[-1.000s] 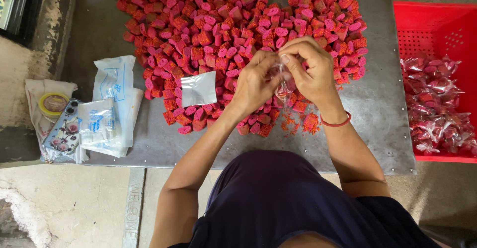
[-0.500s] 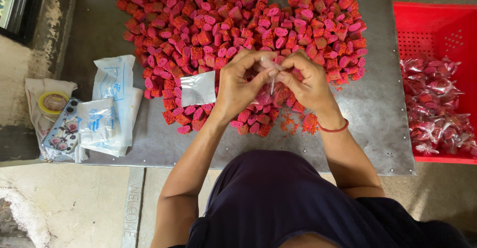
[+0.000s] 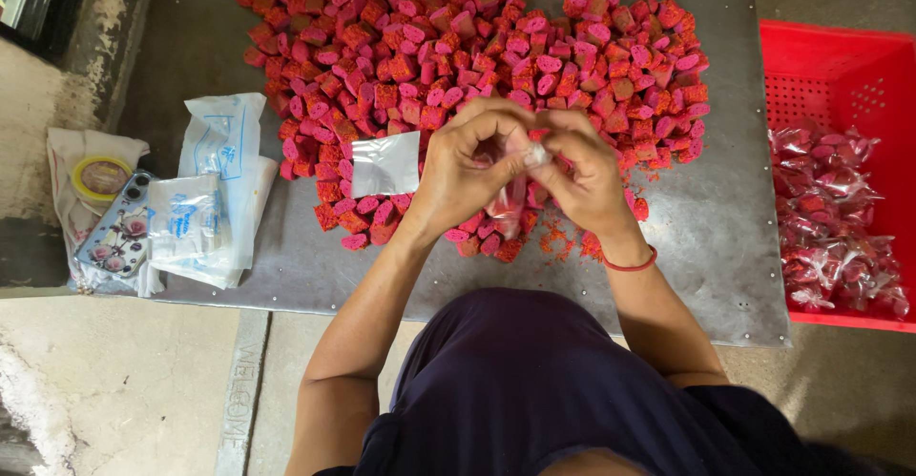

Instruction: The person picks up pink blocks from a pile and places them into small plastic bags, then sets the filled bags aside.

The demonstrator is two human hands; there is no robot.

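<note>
**Red sweets, clear wrapper, both hands at work**

Red and pink candy chunks lie heaped across the grey metal table, and everything else sits around that heap. At the heap's near edge the left hand and the right hand meet, fingers curled together and pinched on a small clear wrapper with a red piece inside; the wrapper's twisted top shows between the thumbs. A red band circles the right wrist. Just left of the hands, resting on the heap's edge, lies a flat clear plastic square. Farther left of the heap, near the table's edge, sit packs of clear bags with blue print, a phone in a patterned case and a roll of yellow tape. Right of the heap, off the table, a red plastic crate holds wrapped sweets.
</note>
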